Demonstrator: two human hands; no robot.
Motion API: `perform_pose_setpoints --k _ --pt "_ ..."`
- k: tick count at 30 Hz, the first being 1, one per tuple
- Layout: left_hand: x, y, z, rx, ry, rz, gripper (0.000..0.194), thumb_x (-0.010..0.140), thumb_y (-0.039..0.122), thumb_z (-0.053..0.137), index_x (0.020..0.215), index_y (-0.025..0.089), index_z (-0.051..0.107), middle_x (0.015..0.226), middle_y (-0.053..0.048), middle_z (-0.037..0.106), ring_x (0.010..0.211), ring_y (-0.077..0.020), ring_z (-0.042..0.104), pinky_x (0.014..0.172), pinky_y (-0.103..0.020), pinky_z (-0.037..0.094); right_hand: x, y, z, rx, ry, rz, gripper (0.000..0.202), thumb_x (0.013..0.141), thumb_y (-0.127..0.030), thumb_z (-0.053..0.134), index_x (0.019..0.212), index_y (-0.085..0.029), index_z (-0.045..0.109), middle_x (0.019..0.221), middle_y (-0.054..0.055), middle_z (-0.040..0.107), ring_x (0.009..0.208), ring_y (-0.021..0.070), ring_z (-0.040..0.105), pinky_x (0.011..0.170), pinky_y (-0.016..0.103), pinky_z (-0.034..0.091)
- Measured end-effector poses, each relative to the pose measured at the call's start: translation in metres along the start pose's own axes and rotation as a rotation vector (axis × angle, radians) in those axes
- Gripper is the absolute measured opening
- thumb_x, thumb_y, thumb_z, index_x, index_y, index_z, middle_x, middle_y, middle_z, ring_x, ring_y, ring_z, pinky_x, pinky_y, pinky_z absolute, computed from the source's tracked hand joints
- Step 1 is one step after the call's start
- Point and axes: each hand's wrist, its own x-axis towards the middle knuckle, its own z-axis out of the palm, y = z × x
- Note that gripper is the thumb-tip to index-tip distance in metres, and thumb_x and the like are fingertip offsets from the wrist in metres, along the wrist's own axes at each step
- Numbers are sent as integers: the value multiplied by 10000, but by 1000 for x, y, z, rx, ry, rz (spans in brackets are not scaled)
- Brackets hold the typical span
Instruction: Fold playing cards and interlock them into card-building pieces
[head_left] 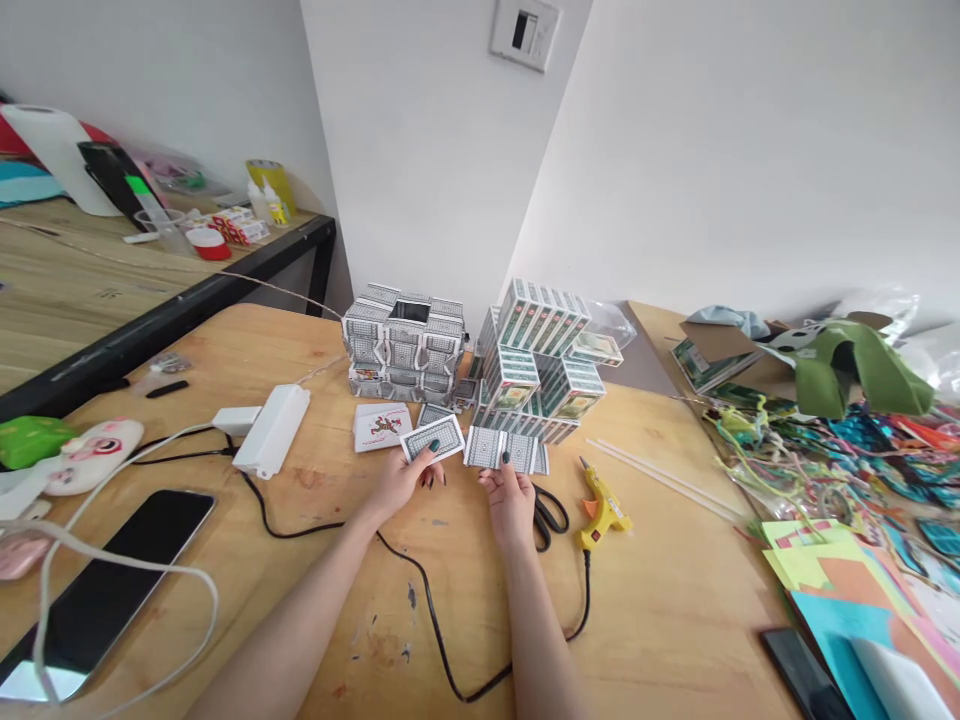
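My left hand [405, 482] pinches a playing card [442, 436], its patterned back facing up, between thumb and fingers. In my right hand [507, 492], the thumb presses on more back-up playing cards [484, 448], which overlap so that I cannot count them. Just beyond my left hand lies a stack of cards with a joker [384, 428] on top. Behind that stands a block-like structure built of folded cards [405, 345], with a square opening in its top. Piled card boxes [517, 375] rise behind my right hand.
Right of my right hand lie black-handled scissors [551, 515] and a yellow glue gun [600, 508], its cord crossing the table front. Clear glue sticks [660, 478] lie farther right. At left are a white power adapter [274, 430] and a phone [112, 590]; coloured paper [847, 610] is at right.
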Motion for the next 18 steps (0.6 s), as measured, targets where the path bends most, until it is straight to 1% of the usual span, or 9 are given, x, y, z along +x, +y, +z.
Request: perform_pose_setpoints --k 10,15,18 --pt "-2 4 4 32 3 18 432 817 419 438 520 134 567 518 -33 586 461 -90 445 483 -213 374 0 1 1 -46 36 -25 272 614 -371 704 668 -149 556 567 10 632 557 126 594 583 251 483" --pt "-2 7 4 37 -5 17 442 817 431 429 518 134 562 507 -32 587 459 -89 444 479 -209 373 0 1 3 -86 65 -38 292 602 -386 703 682 -140 568 574 24 641 558 147 600 594 278 490" --pt "-2 10 4 24 -6 6 416 811 426 438 532 137 547 498 -27 588 456 -92 451 480 -213 376 -2 1 4 -112 79 -44 296 602 -390 701 682 -134 575 580 34 652 558 159 606 599 290 491"
